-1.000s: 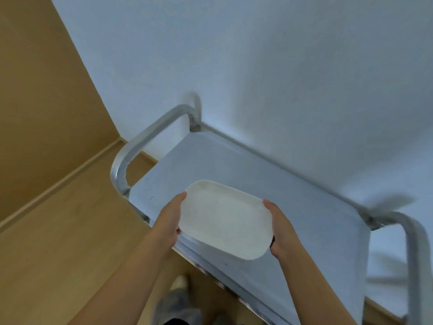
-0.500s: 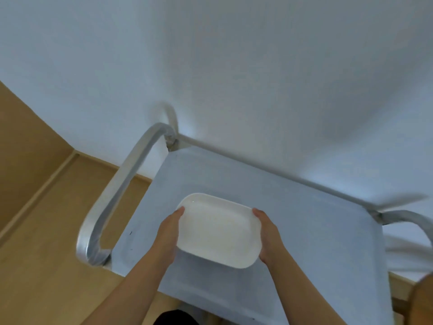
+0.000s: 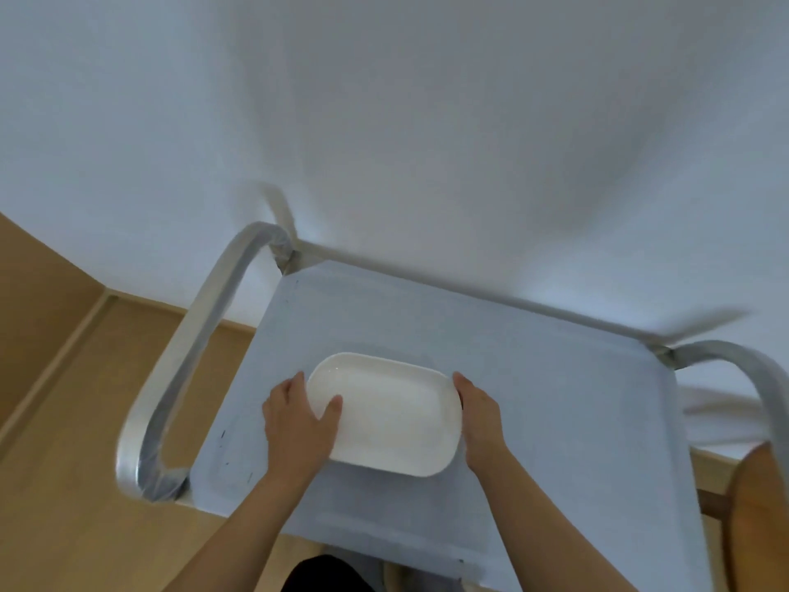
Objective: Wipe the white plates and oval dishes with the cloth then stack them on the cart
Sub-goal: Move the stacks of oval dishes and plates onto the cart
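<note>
Head view, looking down (close).

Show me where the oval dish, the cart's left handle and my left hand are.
oval dish [image 3: 393, 420], head view, centre of its bowl
cart's left handle [image 3: 188, 348], head view, middle of the bar
left hand [image 3: 299, 425], head view, back of hand

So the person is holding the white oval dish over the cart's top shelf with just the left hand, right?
Not quite. The head view shows both hands on the white oval dish: the left hand grips one end and the right hand the other, over the cart's top shelf.
</note>
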